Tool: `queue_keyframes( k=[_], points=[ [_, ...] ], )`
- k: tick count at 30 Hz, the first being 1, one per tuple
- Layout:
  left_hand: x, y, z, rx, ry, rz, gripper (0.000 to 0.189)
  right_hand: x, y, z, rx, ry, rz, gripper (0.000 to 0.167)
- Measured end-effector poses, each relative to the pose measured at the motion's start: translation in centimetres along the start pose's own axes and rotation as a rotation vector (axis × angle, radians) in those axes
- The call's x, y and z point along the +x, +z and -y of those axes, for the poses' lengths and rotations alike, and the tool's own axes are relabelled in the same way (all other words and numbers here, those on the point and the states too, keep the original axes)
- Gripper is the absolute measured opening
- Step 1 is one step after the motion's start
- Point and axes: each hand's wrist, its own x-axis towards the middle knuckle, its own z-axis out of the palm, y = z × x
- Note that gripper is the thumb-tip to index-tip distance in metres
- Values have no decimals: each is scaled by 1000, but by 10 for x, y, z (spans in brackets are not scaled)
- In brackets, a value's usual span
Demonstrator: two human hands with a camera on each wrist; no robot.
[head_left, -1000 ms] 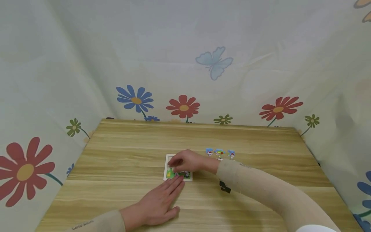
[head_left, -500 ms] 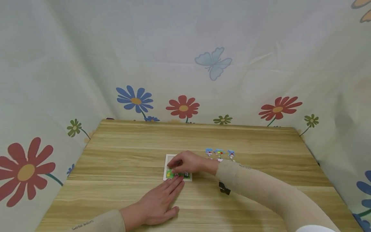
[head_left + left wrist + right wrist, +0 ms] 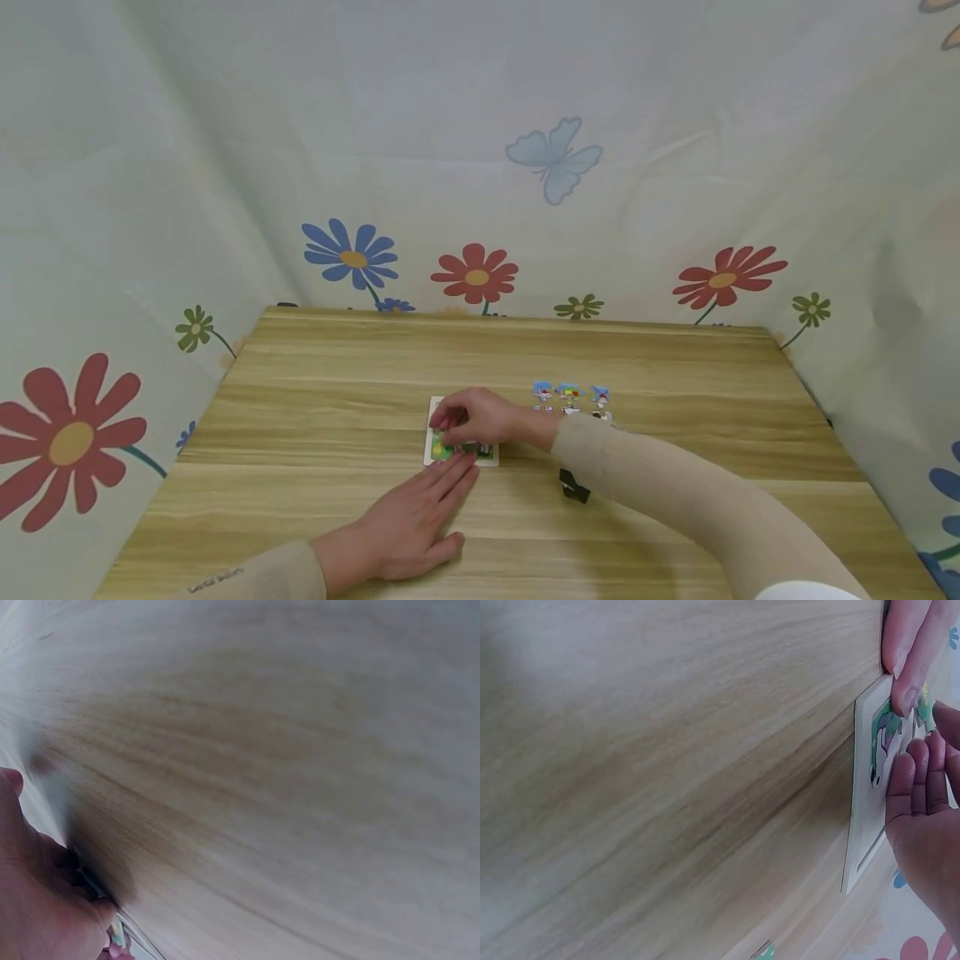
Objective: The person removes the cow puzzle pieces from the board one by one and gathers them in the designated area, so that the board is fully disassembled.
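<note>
A white-rimmed puzzle board (image 3: 429,450) lies on the table with green picture pieces in its lower part; the right hand covers much of it. My left hand (image 3: 408,521) lies flat at its near edge, fingers straight, fingertips resting on the lower rim. My right hand (image 3: 476,415) is over the board, thumb and fingers bent down around a small puzzle piece (image 3: 925,709), which is mostly hidden. In the right wrist view its fingertips are right at the board's surface, beside the left fingertips. The left wrist view shows mostly blurred table.
Several loose puzzle pieces (image 3: 570,392) lie in rows to the right of the board, partly behind the right forearm. A black strap-like object (image 3: 574,486) shows below the right sleeve. Flower-print cloth (image 3: 551,250) surrounds the wood-grain table (image 3: 360,358).
My right hand has shifted very slightly left over the board, its fingers still bent down there. My left hand stays in place at the near edge.
</note>
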Motion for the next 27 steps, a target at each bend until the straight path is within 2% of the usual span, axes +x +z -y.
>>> queue_keyframes(
  k=[10, 16, 27],
  points=[
    [1, -1, -1, 8, 6, -16, 74, 1, -1, 7, 2, -7, -32, 12],
    [1, -1, -2, 14, 2, -14, 74, -2, -3, 7, 61, 23, -61, 11],
    [1, 2, -2, 31, 3, -52, 75, -18, -29, 5, 171, 104, -136, 20]
  ],
)
